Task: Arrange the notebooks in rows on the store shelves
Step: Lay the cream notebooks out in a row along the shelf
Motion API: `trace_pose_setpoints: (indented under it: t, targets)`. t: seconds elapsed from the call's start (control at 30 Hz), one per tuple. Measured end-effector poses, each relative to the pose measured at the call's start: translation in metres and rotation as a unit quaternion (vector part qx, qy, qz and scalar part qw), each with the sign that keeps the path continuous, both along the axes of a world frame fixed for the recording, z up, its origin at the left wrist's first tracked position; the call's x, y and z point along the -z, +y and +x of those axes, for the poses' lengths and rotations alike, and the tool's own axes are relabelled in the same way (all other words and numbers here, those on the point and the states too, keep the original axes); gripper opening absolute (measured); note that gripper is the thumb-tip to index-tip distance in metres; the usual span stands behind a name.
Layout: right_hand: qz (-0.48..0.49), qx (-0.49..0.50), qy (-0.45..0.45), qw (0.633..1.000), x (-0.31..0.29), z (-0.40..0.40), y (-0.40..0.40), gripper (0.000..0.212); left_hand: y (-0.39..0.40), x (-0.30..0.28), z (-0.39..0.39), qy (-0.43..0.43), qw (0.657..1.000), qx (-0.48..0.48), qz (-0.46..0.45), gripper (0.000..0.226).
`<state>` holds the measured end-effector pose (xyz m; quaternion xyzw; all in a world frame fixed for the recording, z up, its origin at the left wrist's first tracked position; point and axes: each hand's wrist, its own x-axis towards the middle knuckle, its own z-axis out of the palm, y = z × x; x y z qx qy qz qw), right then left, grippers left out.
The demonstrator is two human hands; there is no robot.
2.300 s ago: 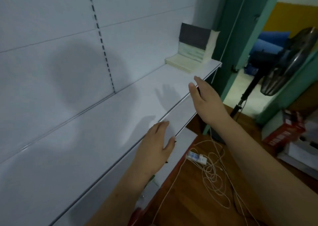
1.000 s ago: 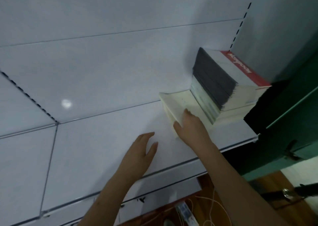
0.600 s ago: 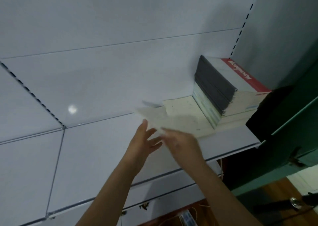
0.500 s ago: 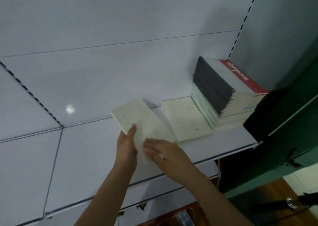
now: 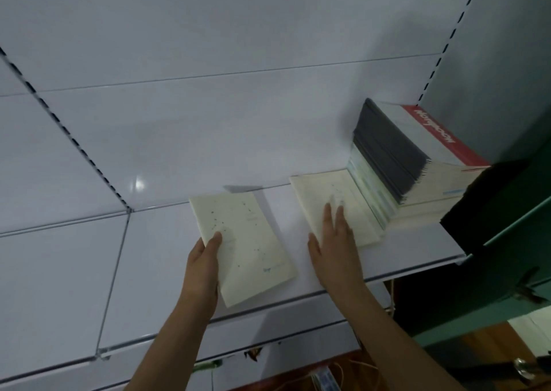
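On the white shelf [image 5: 387, 253] a tall stack of notebooks [image 5: 417, 164], topped by a red-banded cover, stood against the right end. Just left of it lay a low pile of cream notebooks [image 5: 354, 200], touching the tall stack. We laid our right hand [image 5: 334, 247] flat on that pile, fingers straight. Further left, apart from the pile, one cream notebook [image 5: 247, 241] lay tilted on the shelf; our left hand [image 5: 204, 268] gripped its left edge, thumb on the cover.
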<state>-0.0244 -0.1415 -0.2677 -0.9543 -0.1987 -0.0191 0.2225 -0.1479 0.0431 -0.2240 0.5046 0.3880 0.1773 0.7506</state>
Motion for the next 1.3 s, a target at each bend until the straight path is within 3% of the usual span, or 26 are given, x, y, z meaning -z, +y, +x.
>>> trace_pose_setpoints:
  t: [0.07, 0.17, 0.3, 0.37, 0.43, 0.5, 0.57, 0.7, 0.77, 0.87, 1.03, 1.13, 1.3]
  targets:
    - [0.053, 0.011, -0.089, 0.995, -0.003, 0.004, -0.005, 0.061, -0.006, 0.0, 0.002, 0.008, 1.0, 0.017, -0.006, 0.018]
    - [0.081, -0.005, -0.202, 0.976, 0.003, 0.02, -0.012, 0.034, -0.011, 0.0, 0.005, 0.011, 0.999, 0.029, -0.01, 0.024]
    - [0.171, -0.003, -0.185, 0.968, -0.014, 0.005, -0.011, 0.032, -0.018, -0.001, 0.007, -0.02, 0.998, 0.033, -0.042, 0.034]
    - [0.214, -0.081, -0.175, 0.958, -0.025, -0.027, 0.002, 0.036, -0.022, -0.004, 0.011, -0.056, 0.994, 0.036, -0.085, 0.052]
    - [0.176, -0.213, -0.14, 0.951, -0.031, -0.068, 0.023, 0.04, -0.023, -0.008, 0.009, -0.082, 0.99, 0.042, -0.105, 0.057]
    - [0.128, -0.333, -0.092, 0.93, -0.027, -0.097, 0.04, 0.047, -0.017, -0.01, -0.001, -0.077, 0.993, 0.01, -0.084, 0.035]
    - [0.151, -0.385, -0.003, 0.911, -0.023, -0.1, 0.05, 0.047, -0.006, -0.007, -0.02, -0.064, 0.996, -0.035, -0.054, 0.029]
    - [0.17, -0.341, 0.016, 0.924, -0.024, -0.092, 0.071, 0.049, 0.012, -0.01, -0.069, -0.027, 0.997, -0.077, 0.017, 0.03]
    - [0.178, -0.306, 0.113, 0.928, -0.032, -0.093, 0.093, 0.059, 0.021, -0.013, -0.098, 0.0, 0.994, -0.097, 0.051, 0.03]
    - [0.244, -0.305, 0.324, 0.862, -0.048, -0.108, 0.138, 0.07, 0.034, -0.019, -0.145, 0.039, 0.991, -0.095, 0.086, 0.039]
    - [0.325, -0.227, 0.495, 0.774, -0.067, -0.168, 0.204, 0.034, 0.064, -0.026, -0.221, 0.051, 0.984, -0.129, 0.108, 0.034]
    - [0.342, -0.221, 0.507, 0.759, -0.072, -0.214, 0.245, 0.021, 0.094, -0.026, -0.27, 0.038, 0.983, -0.155, 0.096, 0.032]
    - [0.385, -0.227, 0.519, 0.729, -0.087, -0.303, 0.327, 0.015, 0.147, -0.019, -0.374, 0.035, 0.976, -0.179, 0.118, 0.047]
